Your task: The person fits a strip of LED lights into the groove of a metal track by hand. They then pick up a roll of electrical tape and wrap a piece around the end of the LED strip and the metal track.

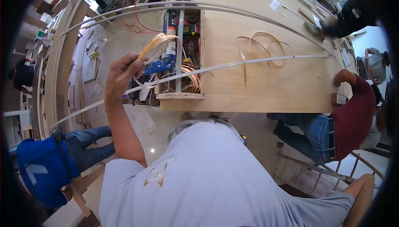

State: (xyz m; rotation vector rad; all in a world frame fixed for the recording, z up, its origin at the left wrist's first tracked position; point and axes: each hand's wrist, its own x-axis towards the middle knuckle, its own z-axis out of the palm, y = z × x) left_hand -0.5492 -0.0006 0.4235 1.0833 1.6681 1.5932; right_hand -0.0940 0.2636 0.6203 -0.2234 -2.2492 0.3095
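My left hand is raised over the left side of the workbench. Its fingers are pinched on a loosely coiled LED strip, flat and yellow-white, which loops up and to the right. Just below and beside the hand runs a long, thin metal channel, crossing the bench at a slant. An open compartment in the bench holds a sealant tube, a blue tool and coiled copper-coloured strip. My right arm bends at the lower right edge, and its hand is out of the picture.
Thin curled strips lie on the plywood benchtop. Longer metal channels arch across the back. A person in a red shirt leans at the right end. Another in blue is at lower left. A ladder is at lower right.
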